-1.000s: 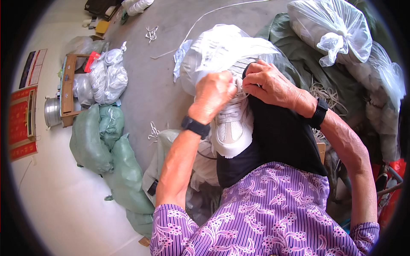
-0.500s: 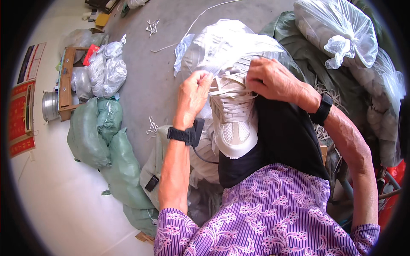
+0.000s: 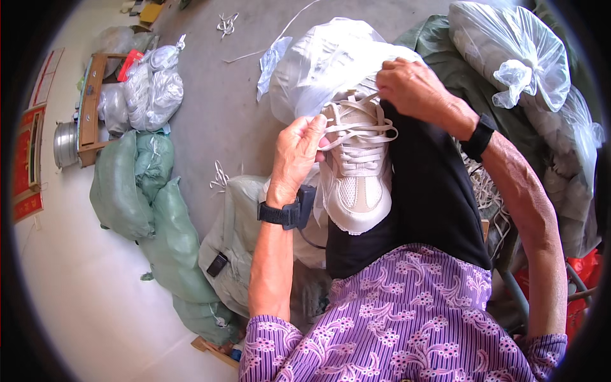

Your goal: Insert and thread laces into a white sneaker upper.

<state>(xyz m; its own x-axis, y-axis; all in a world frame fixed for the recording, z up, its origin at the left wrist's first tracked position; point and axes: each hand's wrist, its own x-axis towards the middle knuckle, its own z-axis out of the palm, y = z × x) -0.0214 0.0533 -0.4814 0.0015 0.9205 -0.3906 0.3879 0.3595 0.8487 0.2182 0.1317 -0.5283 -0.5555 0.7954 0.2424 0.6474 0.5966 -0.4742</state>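
A white and beige sneaker (image 3: 358, 197) rests on my lap, its toe toward me. Its pale shoelace (image 3: 356, 130) is threaded flat near the toe and hangs in looser loops higher up. My left hand (image 3: 298, 153) is closed at the shoe's left edge, thumb and fingers pinching the lace by the eyelets. At the upper right of the tongue, my right hand (image 3: 414, 89) is closed on a lace strand pulled out from the shoe. Its fingertips are partly hidden. A clear plastic bag (image 3: 324, 60) with more pale shoes inside lies just beyond the sneaker.
Tied clear bags of shoes (image 3: 515, 57) lie at the far right on dark green sacking (image 3: 429, 38). A heap of loose laces (image 3: 487, 191) sits right of my leg. Green sacks (image 3: 124, 188) line the left wall by a wooden drawer unit (image 3: 92, 102). Stray laces (image 3: 227, 24) lie on the floor.
My left hand has come nearer to me along the shoe's left side. My right hand has moved away up and right, and a lace loop now sticks out at the shoe's right edge.
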